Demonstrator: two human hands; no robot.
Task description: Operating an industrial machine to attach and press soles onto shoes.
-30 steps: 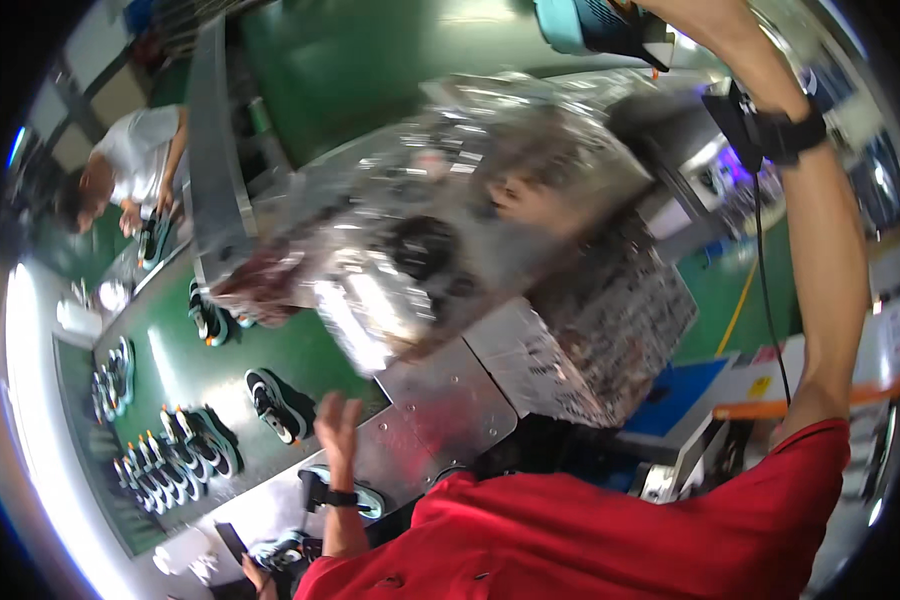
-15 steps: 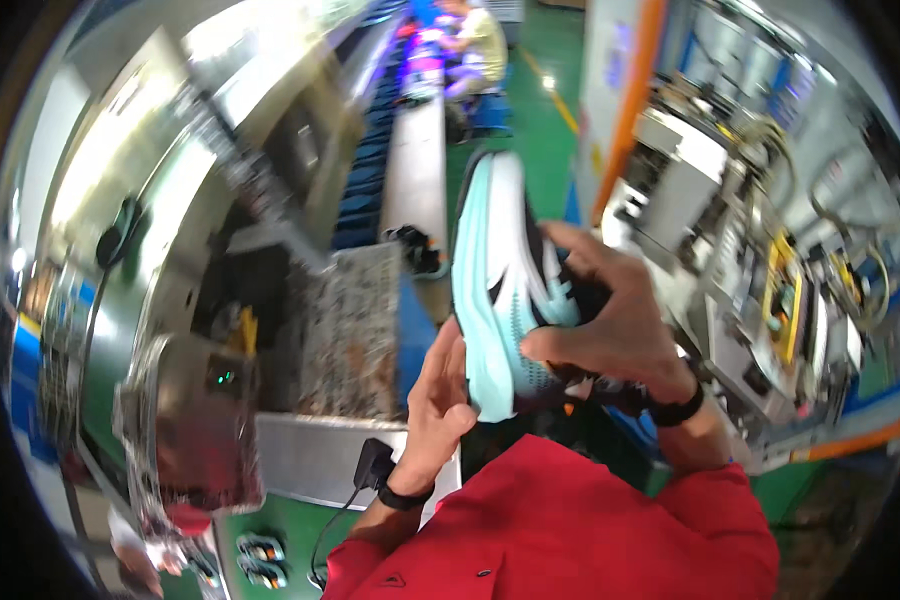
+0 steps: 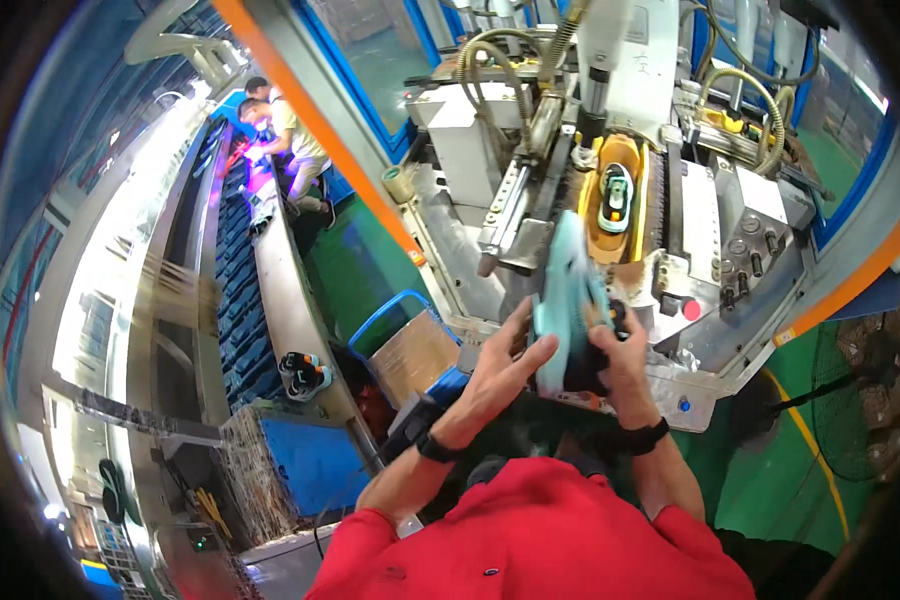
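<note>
Pale ledge (image 3: 292, 300) bearing dark shoes (image 3: 305, 378), yellow-edged tray (image 3: 610, 248) holding one shoe (image 3: 616, 195)

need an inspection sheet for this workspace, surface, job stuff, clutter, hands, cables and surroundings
Surface: metal machine bed ahead, with another shoe in its yellow-edged holder
Job's things: teal shoe, motion-blurred, held in front of the machine bed
Clutter: dark shoes on the pale ledge at left; blue-framed cart beside it
Hands: right hand grips the teal shoe; left hand is at its left side, grip unclear
Cables: corrugated hoses over the machine bed; ends can't be traced
Surroundings: green floor; two people by purple light at upper left
</note>
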